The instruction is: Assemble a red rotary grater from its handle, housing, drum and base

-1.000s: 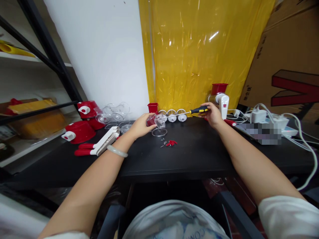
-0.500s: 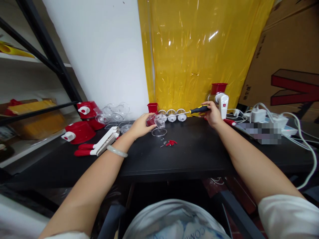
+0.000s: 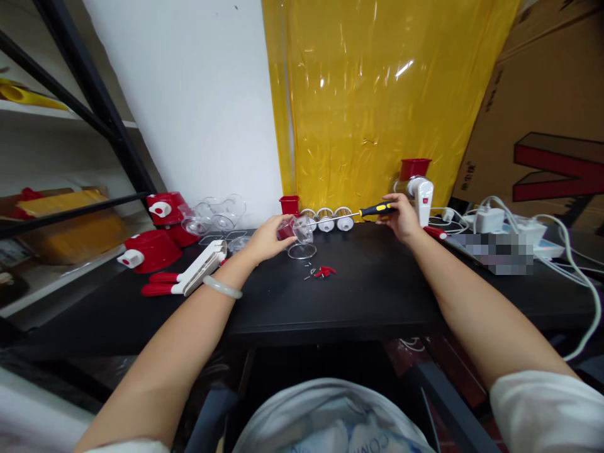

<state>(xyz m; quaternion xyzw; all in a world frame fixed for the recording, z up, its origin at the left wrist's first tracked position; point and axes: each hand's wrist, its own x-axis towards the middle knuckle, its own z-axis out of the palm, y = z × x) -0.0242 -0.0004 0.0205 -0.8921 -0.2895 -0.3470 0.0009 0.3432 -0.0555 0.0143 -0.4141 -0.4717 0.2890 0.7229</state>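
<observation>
My left hand (image 3: 274, 238) is closed around a clear plastic housing (image 3: 304, 231) with a red part at its near side. The housing's round rim rests on or just above the black tabletop. In my right hand (image 3: 402, 217) is a screwdriver (image 3: 375, 209) with a black and yellow handle. Its long shaft points left, and the tip reaches the clear housing. Whether the tip sits in a screw is too small to tell. Below the housing lie several small screws (image 3: 309, 270) and small red plastic pieces (image 3: 324, 272).
White-rimmed metal drums (image 3: 344, 219) line the back beside a red hopper (image 3: 289, 204). Left stand red bases with white knobs (image 3: 151, 251), clear housings (image 3: 221, 211) and a red-and-white handled tool (image 3: 198, 269). Right are an assembled white-and-red grater (image 3: 423, 196), a tablet-like device (image 3: 491, 251) and chargers (image 3: 488, 217).
The screwdriver handle has turned in my right hand, so its yellow markings face differently. My left hand and the clear housing stay in place.
</observation>
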